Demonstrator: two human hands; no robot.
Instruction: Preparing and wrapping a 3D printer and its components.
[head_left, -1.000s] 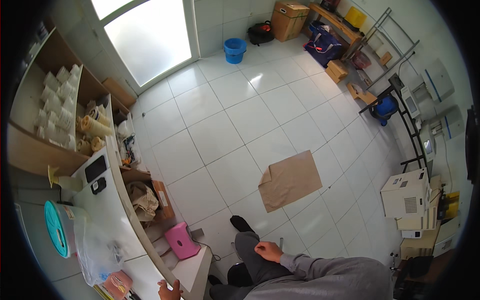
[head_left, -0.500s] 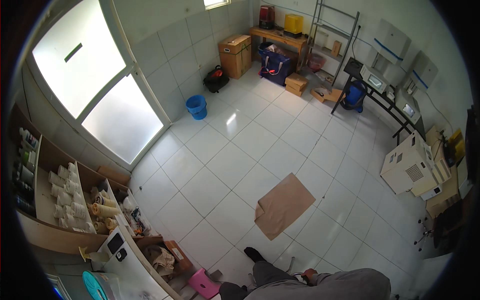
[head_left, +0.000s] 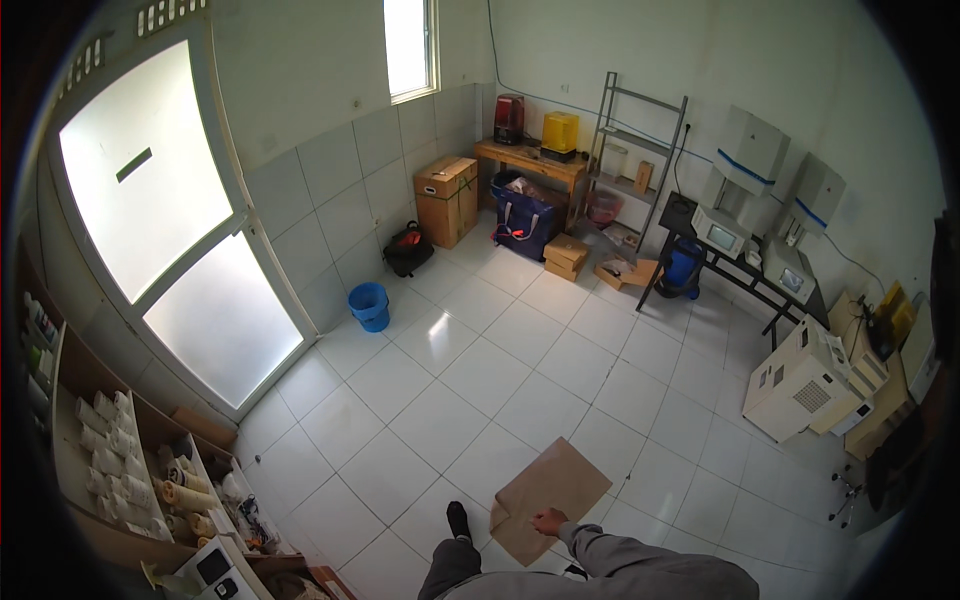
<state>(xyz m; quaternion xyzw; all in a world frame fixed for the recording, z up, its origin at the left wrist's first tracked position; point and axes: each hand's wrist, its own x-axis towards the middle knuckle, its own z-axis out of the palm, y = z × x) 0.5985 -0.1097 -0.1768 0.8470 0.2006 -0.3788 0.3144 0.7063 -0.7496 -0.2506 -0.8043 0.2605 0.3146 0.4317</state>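
In a long grey sleeve, my right hand reaches out from the lower edge. Its fingers look loosely curled, with nothing visible in them. In the picture it overlaps a brown rectangular sheet that lies on the floor with its left corner folded over; I cannot tell whether the two touch, though the hand seems to be above it. My left hand is out of view. One foot in a black sock shows on the tiles to the left of the sheet.
A shelf unit with white bottles stands at the left, by a frosted door. Farther off are a blue bucket, a black bag and cardboard boxes. Along the right are a black table and a cream machine.
The view has tilted up, showing more wall and window, and the floor things sit lower. I look more upright, and my right hand has come away from my lap, out over the sheet.
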